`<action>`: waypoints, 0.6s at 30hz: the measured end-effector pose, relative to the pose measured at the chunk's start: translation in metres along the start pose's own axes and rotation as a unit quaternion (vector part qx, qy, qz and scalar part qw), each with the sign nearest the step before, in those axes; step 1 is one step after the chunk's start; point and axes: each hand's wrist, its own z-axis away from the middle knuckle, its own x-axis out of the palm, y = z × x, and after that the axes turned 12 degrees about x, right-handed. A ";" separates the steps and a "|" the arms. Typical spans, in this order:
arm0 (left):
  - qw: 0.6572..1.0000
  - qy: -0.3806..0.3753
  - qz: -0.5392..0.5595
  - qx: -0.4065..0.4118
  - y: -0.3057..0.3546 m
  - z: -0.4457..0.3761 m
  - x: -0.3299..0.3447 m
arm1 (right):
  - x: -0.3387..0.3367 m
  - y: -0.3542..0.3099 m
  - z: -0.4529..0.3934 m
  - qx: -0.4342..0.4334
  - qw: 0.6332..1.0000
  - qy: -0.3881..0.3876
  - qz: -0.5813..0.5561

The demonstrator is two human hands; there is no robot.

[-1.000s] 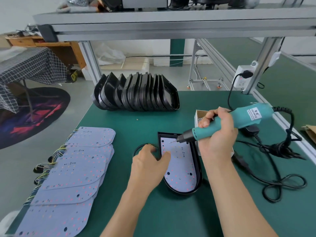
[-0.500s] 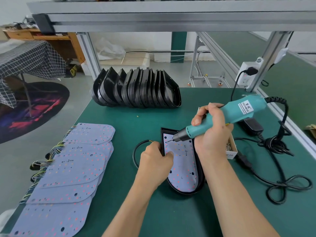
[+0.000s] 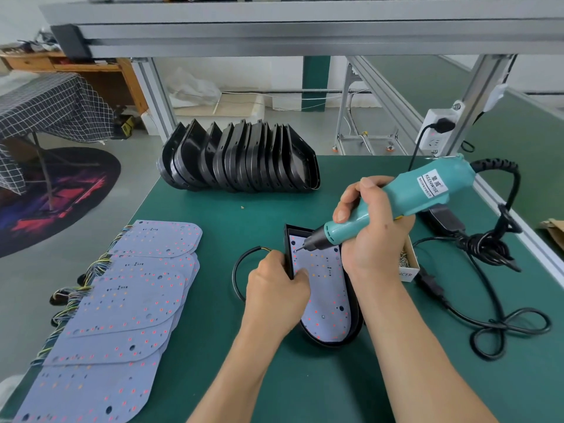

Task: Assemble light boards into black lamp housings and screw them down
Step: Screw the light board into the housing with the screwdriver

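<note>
A black lamp housing (image 3: 354, 334) lies flat in the middle of the green table with a pale violet light board (image 3: 328, 303) seated inside it. My left hand (image 3: 274, 288) grips the housing's left wall, thumb over the rim onto the board. My right hand (image 3: 372, 230) holds a teal electric screwdriver (image 3: 406, 196) slanted down to the left. Its bit tip (image 3: 295, 250) meets the board's upper left corner. A black cable (image 3: 236, 270) loops out from the housing's left side.
Several loose light boards (image 3: 128, 297) with coloured wires lie stacked at the left. A row of black housings (image 3: 244, 160) stands on edge at the back. A small white box of screws (image 3: 407, 261) sits behind my right hand. The screwdriver's cord (image 3: 488, 319) coils at right.
My left hand closed from resting flat to gripping the housing's left wall. My right hand lowered the screwdriver until its bit reached the board's upper left corner.
</note>
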 end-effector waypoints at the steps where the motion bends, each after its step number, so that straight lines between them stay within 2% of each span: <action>1: 1.000 0.002 -0.003 0.003 0.001 0.001 0.000 | 0.002 -0.001 0.001 -0.008 1.000 -0.007 0.008; 5: 1.000 0.009 -0.004 0.011 0.003 0.002 0.000 | 0.008 -0.004 0.004 -0.029 0.999 -0.032 0.029; 18: 1.000 0.015 0.005 0.024 0.005 0.006 0.000 | 0.009 -0.007 0.006 -0.026 0.998 -0.032 0.042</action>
